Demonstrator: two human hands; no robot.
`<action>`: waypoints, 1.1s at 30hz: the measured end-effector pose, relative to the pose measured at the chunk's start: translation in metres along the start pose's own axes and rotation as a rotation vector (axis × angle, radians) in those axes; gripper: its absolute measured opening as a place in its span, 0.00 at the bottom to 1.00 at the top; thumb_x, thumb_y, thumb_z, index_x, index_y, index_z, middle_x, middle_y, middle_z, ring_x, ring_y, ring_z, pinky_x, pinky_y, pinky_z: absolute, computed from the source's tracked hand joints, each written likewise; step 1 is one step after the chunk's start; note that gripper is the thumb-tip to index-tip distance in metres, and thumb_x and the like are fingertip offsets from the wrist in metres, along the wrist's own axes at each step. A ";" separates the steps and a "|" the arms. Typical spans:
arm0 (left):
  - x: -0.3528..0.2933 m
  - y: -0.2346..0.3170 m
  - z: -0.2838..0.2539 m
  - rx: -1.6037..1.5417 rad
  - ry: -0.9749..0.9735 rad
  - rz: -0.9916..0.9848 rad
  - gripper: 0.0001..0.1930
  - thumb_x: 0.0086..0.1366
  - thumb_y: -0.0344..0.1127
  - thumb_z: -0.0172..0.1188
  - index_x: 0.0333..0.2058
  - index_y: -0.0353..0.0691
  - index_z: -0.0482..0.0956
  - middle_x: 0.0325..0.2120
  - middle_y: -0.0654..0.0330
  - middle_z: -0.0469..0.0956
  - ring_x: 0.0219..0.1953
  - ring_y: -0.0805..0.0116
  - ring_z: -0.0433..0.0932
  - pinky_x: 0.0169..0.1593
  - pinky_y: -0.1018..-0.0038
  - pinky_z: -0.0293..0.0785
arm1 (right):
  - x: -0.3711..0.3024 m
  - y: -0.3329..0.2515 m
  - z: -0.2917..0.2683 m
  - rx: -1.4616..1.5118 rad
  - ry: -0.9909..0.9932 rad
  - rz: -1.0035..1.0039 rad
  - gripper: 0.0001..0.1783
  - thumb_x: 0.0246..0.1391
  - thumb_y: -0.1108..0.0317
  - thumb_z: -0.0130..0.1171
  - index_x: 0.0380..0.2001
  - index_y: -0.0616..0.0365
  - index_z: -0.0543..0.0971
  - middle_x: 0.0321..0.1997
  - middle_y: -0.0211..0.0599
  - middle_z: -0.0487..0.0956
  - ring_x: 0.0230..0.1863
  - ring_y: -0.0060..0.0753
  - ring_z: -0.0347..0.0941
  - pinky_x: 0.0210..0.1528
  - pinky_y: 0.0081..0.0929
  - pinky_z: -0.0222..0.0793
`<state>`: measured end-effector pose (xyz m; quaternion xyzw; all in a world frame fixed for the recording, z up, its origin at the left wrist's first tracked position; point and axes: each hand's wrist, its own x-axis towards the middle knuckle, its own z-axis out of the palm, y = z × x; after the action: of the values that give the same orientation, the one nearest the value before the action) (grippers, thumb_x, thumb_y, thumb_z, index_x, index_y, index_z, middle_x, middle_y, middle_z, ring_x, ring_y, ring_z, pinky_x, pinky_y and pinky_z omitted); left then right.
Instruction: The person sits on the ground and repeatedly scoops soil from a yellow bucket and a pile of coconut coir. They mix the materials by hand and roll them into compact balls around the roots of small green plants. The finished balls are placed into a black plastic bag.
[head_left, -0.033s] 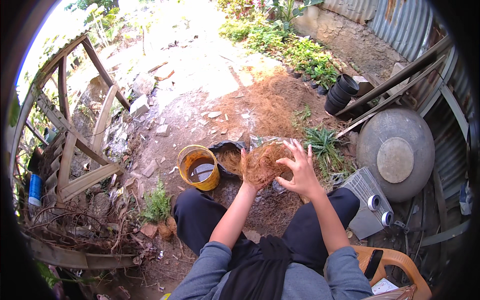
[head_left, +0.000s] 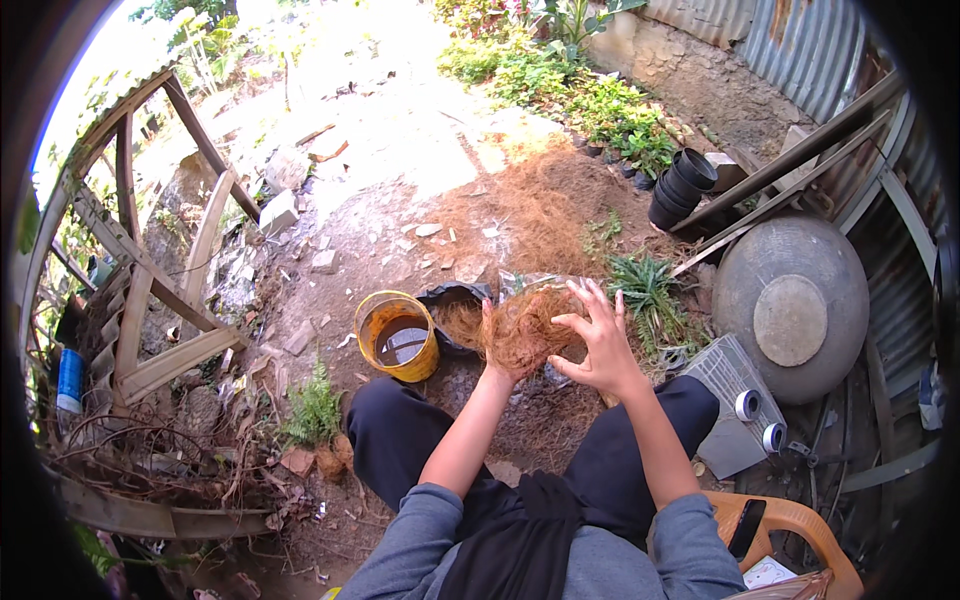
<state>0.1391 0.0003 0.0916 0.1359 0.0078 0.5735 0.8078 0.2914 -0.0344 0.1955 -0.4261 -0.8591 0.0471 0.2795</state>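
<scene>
A loose clump of brown coconut fibre [head_left: 530,325] rests in my left hand [head_left: 500,366], which cups it from below and the left, its thumb side upright. On the clump's right side, my right hand [head_left: 606,345] has its fingers spread, with thumb and forefinger curved toward the fibre. Whether those fingertips touch strands is too fine to tell. Just left of the clump lies a black plastic bag [head_left: 452,291] with more fibre in it. Beside that stands a yellow bucket [head_left: 428,362] holding dark liquid.
Loose fibre [head_left: 535,215] spreads over the ground ahead. Right of me are a large grey round vessel [head_left: 840,290], a grey box with a grille [head_left: 715,430], stacked black pots [head_left: 685,185] and an orange plastic chair [head_left: 800,520]. Wooden frames [head_left: 165,365] stand at left.
</scene>
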 end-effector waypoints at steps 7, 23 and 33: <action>0.006 -0.007 -0.021 -0.176 -0.039 -0.072 0.34 0.62 0.60 0.31 0.59 0.42 0.54 0.58 0.54 0.56 0.59 0.59 0.57 0.62 0.56 0.49 | 0.002 -0.001 0.041 -0.054 -0.072 -0.058 0.21 0.47 0.55 0.54 0.42 0.54 0.74 0.57 0.36 0.63 0.64 0.40 0.49 0.63 0.59 0.27; 0.000 -0.010 0.021 -0.120 -0.067 -0.126 0.32 0.62 0.60 0.34 0.58 0.45 0.55 0.55 0.55 0.60 0.56 0.59 0.61 0.57 0.57 0.60 | 0.000 0.010 0.047 0.195 0.200 -0.014 0.07 0.39 0.68 0.61 0.25 0.53 0.76 0.48 0.32 0.71 0.56 0.38 0.62 0.62 0.53 0.41; 0.003 -0.010 -0.007 -0.075 0.097 -0.091 0.29 0.62 0.56 0.38 0.56 0.44 0.59 0.54 0.54 0.61 0.56 0.57 0.61 0.56 0.58 0.63 | 0.009 0.007 0.019 0.149 0.190 0.067 0.28 0.45 0.50 0.54 0.47 0.53 0.71 0.54 0.39 0.67 0.59 0.43 0.58 0.64 0.55 0.33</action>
<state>0.1482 0.0014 0.0827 0.0770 0.0314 0.5421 0.8362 0.2824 -0.0203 0.1807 -0.4351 -0.8082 0.0794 0.3888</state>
